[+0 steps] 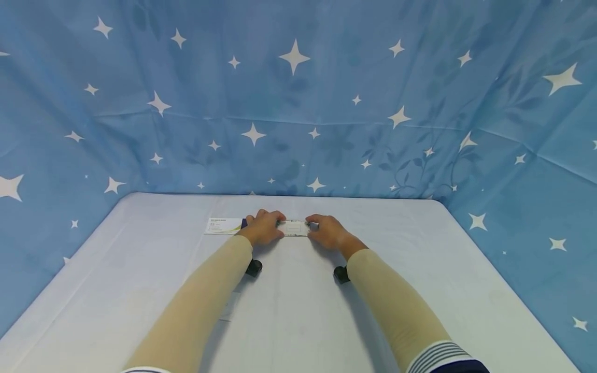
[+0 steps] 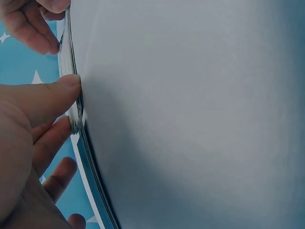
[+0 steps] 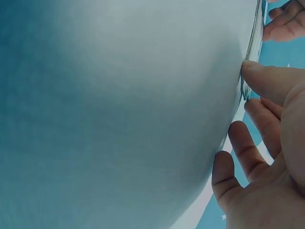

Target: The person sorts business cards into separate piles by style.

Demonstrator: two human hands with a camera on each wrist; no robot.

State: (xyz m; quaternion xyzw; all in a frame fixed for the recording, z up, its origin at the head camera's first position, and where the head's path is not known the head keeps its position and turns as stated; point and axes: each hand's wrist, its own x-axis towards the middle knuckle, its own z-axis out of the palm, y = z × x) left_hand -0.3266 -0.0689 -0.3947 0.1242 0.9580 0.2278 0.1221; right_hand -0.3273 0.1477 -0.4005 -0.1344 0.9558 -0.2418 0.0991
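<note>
A small white card stack (image 1: 295,228) with a printed frame on its top face lies flat near the far part of the table. My left hand (image 1: 266,228) pinches its left end between thumb and forefinger. At the opposite end, my right hand (image 1: 328,232) pinches it the same way. From the side, the left wrist view shows several thin layers in the stack (image 2: 66,64), with the left thumb (image 2: 64,90) on the near edge. The right wrist view shows the stack (image 3: 252,45) edge-on too, the right thumb (image 3: 267,78) against it and the other fingers spread below.
Left of the left hand lies a white printed business card (image 1: 223,226) with a dark blue and yellow end, partly hidden by the hand. A clear plastic piece (image 1: 229,306) shows beside the left forearm. A blue starry curtain (image 1: 298,103) hangs behind the white table (image 1: 298,321).
</note>
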